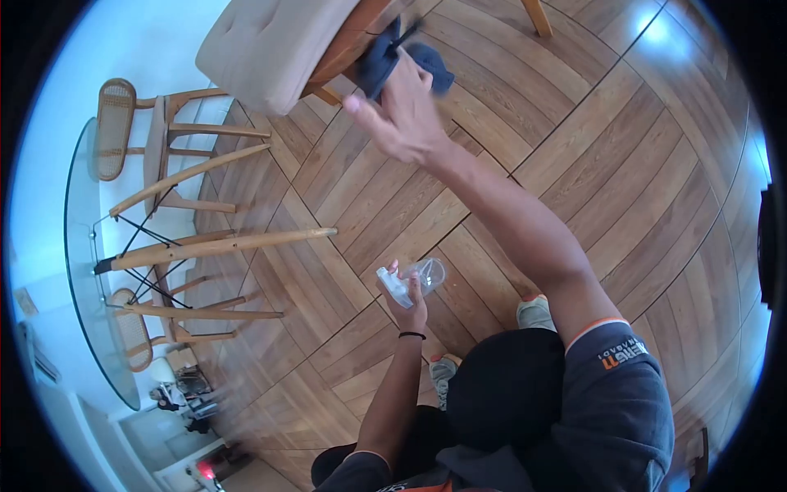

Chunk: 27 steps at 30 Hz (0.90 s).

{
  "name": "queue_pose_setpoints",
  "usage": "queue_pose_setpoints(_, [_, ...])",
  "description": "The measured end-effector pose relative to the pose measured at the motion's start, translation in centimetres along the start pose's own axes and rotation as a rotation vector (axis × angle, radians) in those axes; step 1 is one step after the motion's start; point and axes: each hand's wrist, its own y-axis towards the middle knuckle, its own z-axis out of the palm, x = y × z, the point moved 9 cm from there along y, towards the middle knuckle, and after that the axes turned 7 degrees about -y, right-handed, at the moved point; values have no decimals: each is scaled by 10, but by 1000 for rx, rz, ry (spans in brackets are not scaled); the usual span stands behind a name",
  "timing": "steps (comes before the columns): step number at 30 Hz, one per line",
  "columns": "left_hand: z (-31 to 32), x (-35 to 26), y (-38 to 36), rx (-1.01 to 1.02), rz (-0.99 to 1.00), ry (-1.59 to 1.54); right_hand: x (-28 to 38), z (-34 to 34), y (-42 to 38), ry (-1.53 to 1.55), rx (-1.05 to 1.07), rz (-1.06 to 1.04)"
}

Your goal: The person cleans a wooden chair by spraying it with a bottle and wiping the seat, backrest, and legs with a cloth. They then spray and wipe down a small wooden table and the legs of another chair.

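My left hand (pixel 407 305) is wrapped round a clear spray bottle (pixel 429 275) with a white spray head, held tilted above the floor. Higher up, my right hand (pixel 402 115) reaches out with a dark blue cloth (pixel 430 67), part of which hangs past the fingers. The cloth is against, or very close to, the wooden frame (pixel 351 45) of a beige cushioned chair (pixel 266 49); whether it touches is blurred. My right thumb sticks out to the side, and the fingertips are partly hidden by the cloth.
Left of me stands a glass-topped table (pixel 82 279) with splayed wooden legs (pixel 238 243) and black cross-rods. Cane-backed chairs (pixel 117 135) stand beside it. Wood-patterned floor tiles (pixel 623 180) spread all around. My shoes (pixel 534 313) are below me. Assorted items (pixel 184 381) lie at lower left.
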Motion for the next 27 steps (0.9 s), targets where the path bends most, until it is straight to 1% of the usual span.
queue_pose_setpoints(1, [0, 0, -2, 9, -10, 19, -3, 4, -10, -20, -15, -36])
queue_pose_setpoints(4, [-4, 5, -5, 26, -11, 44, -59, 19, -71, -60, 14, 54])
queue_pose_setpoints(6, [-2, 7, -8, 18, -15, 51, -108, 39, -117, -82, 262, 294])
queue_pose_setpoints(9, [0, 7, -11, -6, -48, 44, -106, 32, -122, -73, 120, 294])
queue_pose_setpoints(10, [2, 8, -12, -11, -63, 20, -105, 35, -118, -33, 104, 272])
queue_pose_setpoints(12, [3, 13, -13, -16, -77, -3, -76, 30, -76, 51, 78, 229])
queue_pose_setpoints(14, [3, 15, -13, -7, -74, 2, -23, 7, -19, 116, -98, -48])
queue_pose_setpoints(15, [2, 15, -13, -7, -70, 12, -13, 5, 9, 188, -25, -24])
queue_pose_setpoints(17, [1, 13, -13, -7, -61, 30, -13, 6, 35, 268, 93, 51])
queue_pose_setpoints(19, [-3, 16, -12, -16, -95, 26, -25, 14, 35, 278, 189, 150])
queue_pose_setpoints(22, [-7, 19, -11, -28, -142, 31, -44, 20, -13, 359, 206, 276])
queue_pose_setpoints(24, [-4, 19, -9, -35, -162, 11, -51, 15, -61, 169, 46, 133])
queue_pose_setpoints(26, [-1, 19, -9, -45, -180, -30, -77, 28, -110, -22, 40, 18])
queue_pose_setpoints(27, [1, 19, -9, -51, -186, -29, -94, 34, -133, -43, 35, 56])
